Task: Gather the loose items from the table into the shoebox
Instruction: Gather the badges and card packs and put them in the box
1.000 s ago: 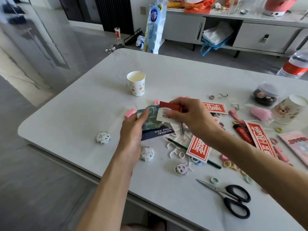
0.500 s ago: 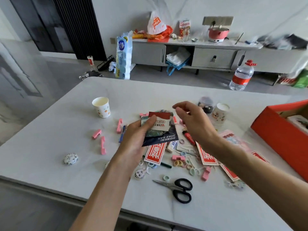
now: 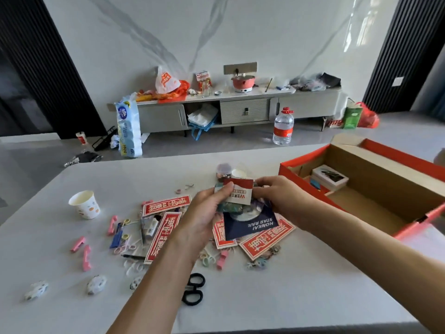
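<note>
Above the table's middle, my left hand grips a small stack of cards: a red-and-white card on top and a dark blue card under it. My right hand pinches the stack's right edge. The open orange shoebox stands at the right, with a white box and small things in its far end. Under my hands lie red paper strips, pink clips, small rings and black scissors.
A paper cup stands at the left of the white table. Two patterned round pieces lie near the front left edge. A small jar and another cup sit behind my hands. A cabinet and a water bottle are beyond the table.
My head has lifted and turned right, so the shoebox is now in full view. My right hand came back onto the card stack, which both hands now hold nearer the box.
</note>
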